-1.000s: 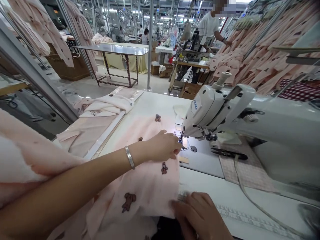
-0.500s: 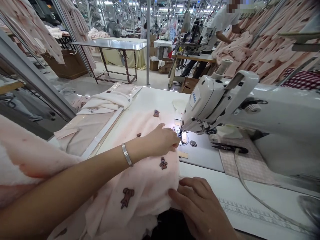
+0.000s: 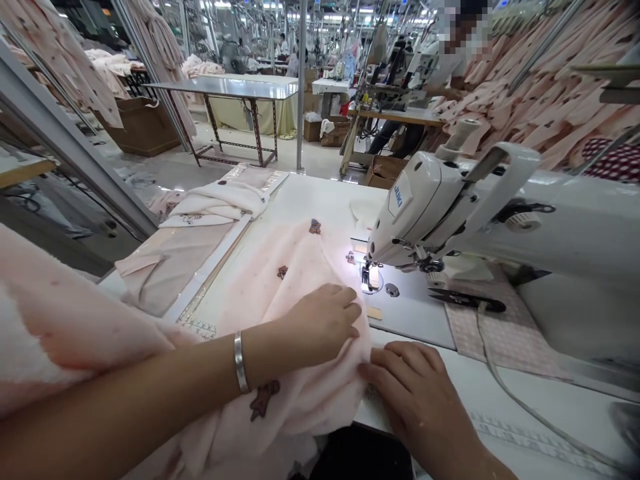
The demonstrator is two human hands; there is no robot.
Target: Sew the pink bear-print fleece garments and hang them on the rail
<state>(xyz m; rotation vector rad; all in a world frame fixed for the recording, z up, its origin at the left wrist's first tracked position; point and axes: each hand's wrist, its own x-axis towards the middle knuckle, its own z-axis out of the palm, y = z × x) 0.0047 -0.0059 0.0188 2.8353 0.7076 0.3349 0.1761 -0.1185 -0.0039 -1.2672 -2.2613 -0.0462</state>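
Pink fleece fabric [image 3: 300, 293] printed with small brown figures lies across the white table, its right edge running up to the lit needle and presser foot of a white sewing machine [image 3: 415, 207]. On top of the fabric, a little in front of the needle, my left hand [image 3: 325, 320] has its fingers curled onto the edge; a silver bracelet is on that wrist. My right hand [image 3: 420, 387] pinches the same edge nearer to me, thumb and fingers together. The fabric hangs in folds toward my lap.
Thread snips [image 3: 467, 300] lie on the machine bed by a cord. Folded pink and white pieces [image 3: 215, 203] are stacked at the left. Beyond stand a metal-topped table [image 3: 230, 87], cardboard boxes, a co-worker and hanging pink garments [image 3: 545, 87].
My left hand has drawn back from the needle toward me along the fabric edge. My right hand stays at the edge, and the view has shifted slightly.
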